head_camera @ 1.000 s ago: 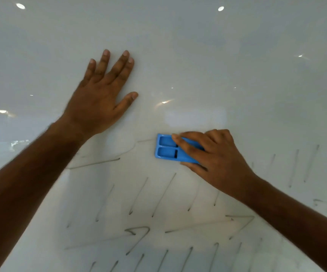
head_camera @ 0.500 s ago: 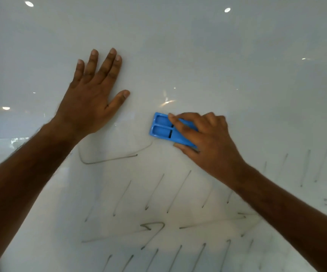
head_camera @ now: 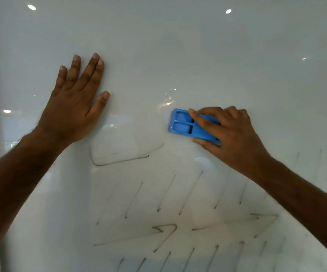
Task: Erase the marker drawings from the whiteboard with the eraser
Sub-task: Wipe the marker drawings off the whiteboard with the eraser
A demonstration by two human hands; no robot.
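Head view | we count 1 blue eraser (head_camera: 190, 125), mid-whiteboard (head_camera: 237, 55), gripped by our right hand (head_camera: 231, 136), fingers curled over it to press it flat | 1 left hand (head_camera: 74, 107), fingers straight, flat toward the left edge, likely bracing | marker drawings (head_camera: 164, 232): 2 arrows, 1 curved line, many slanted strokes toward the bottom edge.

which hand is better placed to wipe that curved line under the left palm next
Right. The right hand already grips the blue eraser against the whiteboard, just up and right of the curved marker line. The left hand lies flat on the board, holding nothing.
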